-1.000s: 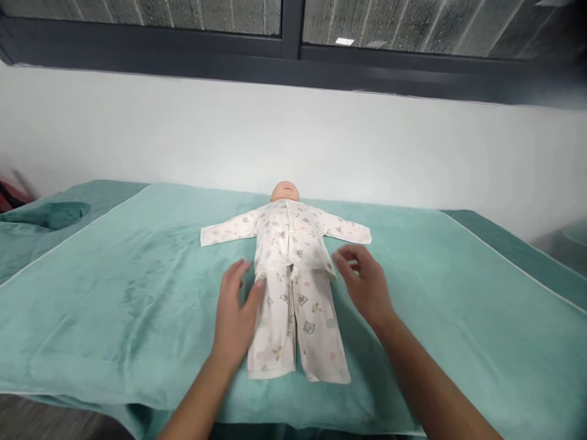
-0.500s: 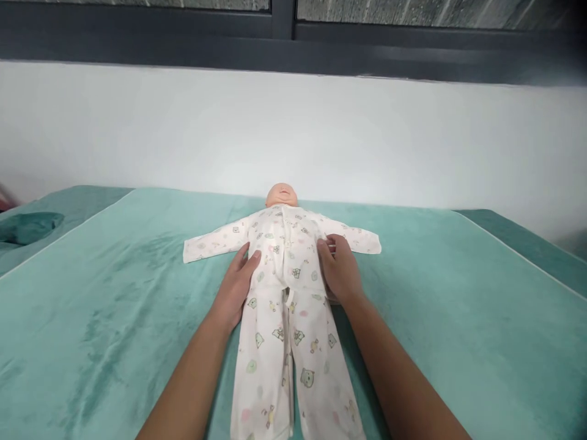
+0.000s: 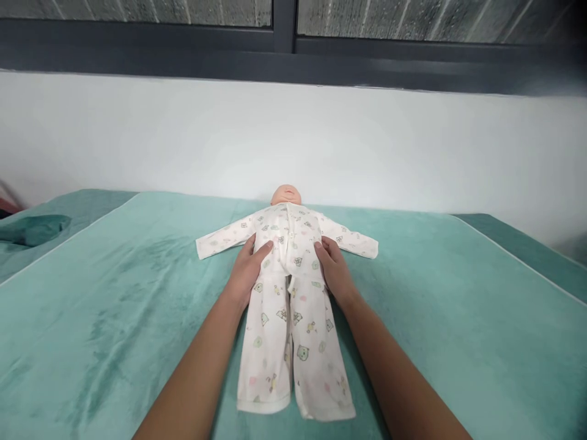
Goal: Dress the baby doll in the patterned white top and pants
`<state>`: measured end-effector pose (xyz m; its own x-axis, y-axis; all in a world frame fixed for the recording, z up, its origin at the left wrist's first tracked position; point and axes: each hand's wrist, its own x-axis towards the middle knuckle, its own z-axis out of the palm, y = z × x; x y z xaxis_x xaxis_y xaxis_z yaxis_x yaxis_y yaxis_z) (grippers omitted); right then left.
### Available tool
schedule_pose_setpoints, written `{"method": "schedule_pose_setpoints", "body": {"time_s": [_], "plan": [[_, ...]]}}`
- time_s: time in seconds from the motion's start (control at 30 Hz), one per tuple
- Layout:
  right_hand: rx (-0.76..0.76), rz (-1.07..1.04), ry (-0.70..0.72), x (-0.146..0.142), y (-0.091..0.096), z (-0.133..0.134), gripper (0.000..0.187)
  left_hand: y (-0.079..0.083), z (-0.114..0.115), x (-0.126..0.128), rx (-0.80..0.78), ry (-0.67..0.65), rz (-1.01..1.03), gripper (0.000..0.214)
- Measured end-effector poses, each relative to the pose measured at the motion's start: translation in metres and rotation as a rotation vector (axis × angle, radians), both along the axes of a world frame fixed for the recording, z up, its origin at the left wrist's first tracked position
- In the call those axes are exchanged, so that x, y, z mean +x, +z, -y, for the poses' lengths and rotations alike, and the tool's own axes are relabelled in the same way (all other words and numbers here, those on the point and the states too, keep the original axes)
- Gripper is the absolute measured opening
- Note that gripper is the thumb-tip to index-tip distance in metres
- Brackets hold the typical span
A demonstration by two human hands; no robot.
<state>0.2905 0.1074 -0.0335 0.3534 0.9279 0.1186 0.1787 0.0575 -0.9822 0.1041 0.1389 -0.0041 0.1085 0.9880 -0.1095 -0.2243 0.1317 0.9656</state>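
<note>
A baby doll (image 3: pixel 286 195) lies on its back, its head toward the wall. It wears a white printed top (image 3: pixel 300 235) with both sleeves spread sideways, and matching trousers (image 3: pixel 266 342) whose legs stretch toward me. On the left of the waist, my left hand (image 3: pixel 247 269) grips the doll, thumb on the front of the top and other fingers around the side. Opposite it, my right hand (image 3: pixel 335 267) holds the right side in the same way. The fingertips beneath the body are hidden.
A green plush cover (image 3: pixel 137 318) lies under the doll, with a light seam along each side. Crumpled darker cloth (image 3: pixel 34 229) is at the far left. Behind stands a white wall (image 3: pixel 293 134) below a dark window frame (image 3: pixel 284 61).
The doll has shifted slightly away from me, and both trouser hems now show. Both hands have closed in on its sides, with the left thumb further over the front. The view has tilted up a little.
</note>
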Motion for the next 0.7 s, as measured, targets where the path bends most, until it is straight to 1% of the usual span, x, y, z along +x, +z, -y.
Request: {"method": "schedule_pose_setpoints", "body": {"time_s": [0.13, 0.2, 0.3, 0.4, 0.47, 0.53, 0.6, 0.63, 0.7], "plan": [[0.05, 0.031, 0.013, 0.002, -0.013, -0.004, 0.058, -0.004, -0.011, -0.001, 0.02, -0.057, 0.055, 0.058], [0.056, 0.049, 0.023, 0.003, -0.017, -0.006, 0.058, -0.007, -0.013, -0.003, 0.02, -0.064, 0.046, 0.057], [0.051, 0.06, 0.036, 0.004, -0.017, -0.006, 0.057, -0.009, -0.01, -0.005, 0.032, -0.014, -0.01, 0.053], [0.031, 0.092, 0.041, 0.004, -0.011, -0.002, 0.057, -0.007, 0.003, -0.01, 0.072, 0.045, -0.089, 0.05], [0.012, 0.18, 0.049, 0.006, -0.007, 0.006, 0.054, -0.003, 0.019, -0.016, 0.087, 0.077, -0.171, 0.05], [0.025, 0.344, 0.102, 0.012, -0.006, 0.018, 0.05, -0.002, 0.043, -0.027, 0.097, 0.088, -0.265, 0.047], [0.058, 0.561, 0.181, 0.023, -0.009, 0.033, 0.049, -0.005, 0.074, -0.042, 0.125, 0.057, -0.359, 0.044], [0.067, 0.676, 0.207, 0.031, -0.013, 0.041, 0.049, -0.009, 0.092, -0.051, 0.16, 0.035, -0.416, 0.043], [0.046, 0.897, 0.209, 0.051, -0.023, 0.055, 0.05, -0.021, 0.132, -0.071, 0.286, 0.008, -0.588, 0.04]]}}
